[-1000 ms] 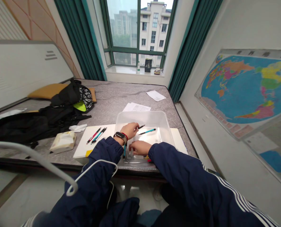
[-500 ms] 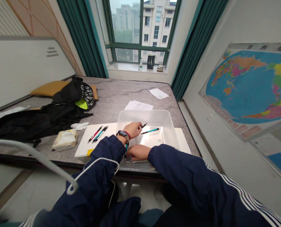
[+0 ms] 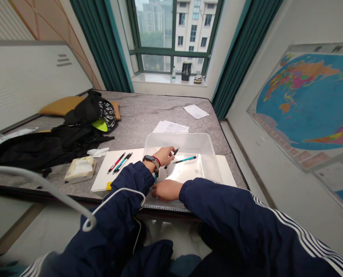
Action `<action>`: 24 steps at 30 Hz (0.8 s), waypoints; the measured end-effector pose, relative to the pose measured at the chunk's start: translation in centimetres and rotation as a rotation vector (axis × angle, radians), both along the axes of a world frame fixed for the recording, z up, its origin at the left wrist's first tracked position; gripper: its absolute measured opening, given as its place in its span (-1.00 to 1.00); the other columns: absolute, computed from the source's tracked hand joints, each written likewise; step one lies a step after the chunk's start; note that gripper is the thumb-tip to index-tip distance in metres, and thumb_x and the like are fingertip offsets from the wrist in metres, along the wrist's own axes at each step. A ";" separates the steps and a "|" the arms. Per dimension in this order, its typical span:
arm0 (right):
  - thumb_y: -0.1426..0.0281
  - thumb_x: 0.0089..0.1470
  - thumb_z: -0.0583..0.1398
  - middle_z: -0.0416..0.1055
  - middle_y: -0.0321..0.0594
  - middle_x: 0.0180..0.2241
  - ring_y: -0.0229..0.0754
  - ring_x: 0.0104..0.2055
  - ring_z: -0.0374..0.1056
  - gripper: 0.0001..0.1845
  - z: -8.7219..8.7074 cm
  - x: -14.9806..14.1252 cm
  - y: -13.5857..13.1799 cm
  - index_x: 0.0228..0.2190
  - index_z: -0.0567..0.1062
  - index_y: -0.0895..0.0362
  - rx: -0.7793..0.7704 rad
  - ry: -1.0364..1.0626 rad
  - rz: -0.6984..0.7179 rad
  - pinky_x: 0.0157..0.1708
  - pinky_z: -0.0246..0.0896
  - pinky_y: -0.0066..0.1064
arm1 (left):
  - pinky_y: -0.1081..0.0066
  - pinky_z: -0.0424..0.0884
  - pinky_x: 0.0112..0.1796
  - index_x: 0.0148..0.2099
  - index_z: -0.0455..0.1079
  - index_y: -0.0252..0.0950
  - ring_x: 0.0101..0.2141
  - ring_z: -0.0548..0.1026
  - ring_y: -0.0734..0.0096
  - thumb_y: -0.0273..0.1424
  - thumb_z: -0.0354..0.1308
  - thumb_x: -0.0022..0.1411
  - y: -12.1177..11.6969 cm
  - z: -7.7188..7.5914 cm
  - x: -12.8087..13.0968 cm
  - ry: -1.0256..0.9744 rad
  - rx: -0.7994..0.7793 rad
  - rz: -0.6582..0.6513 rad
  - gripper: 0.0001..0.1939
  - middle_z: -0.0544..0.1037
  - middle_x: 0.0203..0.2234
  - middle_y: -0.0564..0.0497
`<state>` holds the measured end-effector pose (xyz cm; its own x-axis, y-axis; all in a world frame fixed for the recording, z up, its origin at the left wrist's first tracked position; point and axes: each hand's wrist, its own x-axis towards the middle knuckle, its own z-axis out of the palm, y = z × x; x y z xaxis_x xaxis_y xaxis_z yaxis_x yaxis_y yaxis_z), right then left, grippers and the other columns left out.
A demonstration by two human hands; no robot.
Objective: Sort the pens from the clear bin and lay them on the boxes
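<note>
Black pencil (image 3: 175,152) now tilts steeper, its long axis passing through my left fingers (image 3: 168,154), apparently clamped on it; right hand (image 3: 166,190) at clear plastic tray's (image 3: 183,134) near wall, grip unclear

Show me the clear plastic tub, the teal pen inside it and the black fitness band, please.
Clear plastic tub (image 3: 177,134), head view, on its far rim.
Teal pen (image 3: 185,159), head view, on the middle of its barrel.
Black fitness band (image 3: 149,158), head view, on its face.
</note>
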<state>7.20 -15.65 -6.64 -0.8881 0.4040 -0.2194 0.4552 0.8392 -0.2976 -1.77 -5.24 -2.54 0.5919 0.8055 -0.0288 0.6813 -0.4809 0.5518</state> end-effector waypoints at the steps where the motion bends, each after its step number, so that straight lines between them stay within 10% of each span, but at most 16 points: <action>1: 0.46 0.12 0.13 0.48 -0.11 -0.13 -0.09 -0.25 0.42 -0.74 0.1 0.0 0.0 -0.15 0.53 0.10 0.001 -0.004 -0.001 -0.34 0.24 -0.34 | 0.39 0.46 -0.27 0.10 0.33 -0.31 -0.40 0.57 0.37 -0.44 0.11 0.19 0.0 0.1 0.0 -0.033 -0.030 0.007 -0.59 0.62 -0.30 -0.05; 7: 0.47 0.05 0.18 0.50 -0.11 -0.09 -0.07 -0.16 0.43 -0.73 0.9 -0.1 0.0 -0.17 0.54 0.11 -0.075 -0.061 -0.043 -0.21 0.29 -0.31 | 0.46 0.50 -0.40 0.40 -0.17 -0.20 -0.53 0.54 0.47 -0.50 0.06 0.17 -0.3 0.9 -0.1 -0.221 -0.131 0.028 -0.19 0.61 -0.31 -0.01; 15: 0.40 0.08 0.18 0.56 -0.04 -0.20 -0.02 -0.18 0.47 -0.70 2.5 -0.3 -0.1 -0.14 0.58 0.13 -0.075 -0.063 -0.032 -0.28 0.26 -0.33 | 0.49 0.47 -0.41 -0.10 0.51 -0.29 -0.49 0.54 0.47 -0.51 -0.01 0.16 -0.3 0.7 0.0 -0.185 -0.127 -0.027 -0.67 0.59 -0.38 -0.02; 24: 0.40 0.02 0.25 0.57 -0.14 -0.43 -0.17 -0.37 0.45 -0.86 8.1 5.4 1.4 -0.39 0.63 0.18 -0.235 -0.082 -0.360 -0.36 0.17 -0.45 | 0.43 0.43 -0.26 -0.25 0.56 -0.29 -0.42 0.49 0.43 -0.47 0.02 0.16 -1.0 1.6 -0.1 -0.196 0.165 -0.018 -0.73 0.61 -0.36 0.00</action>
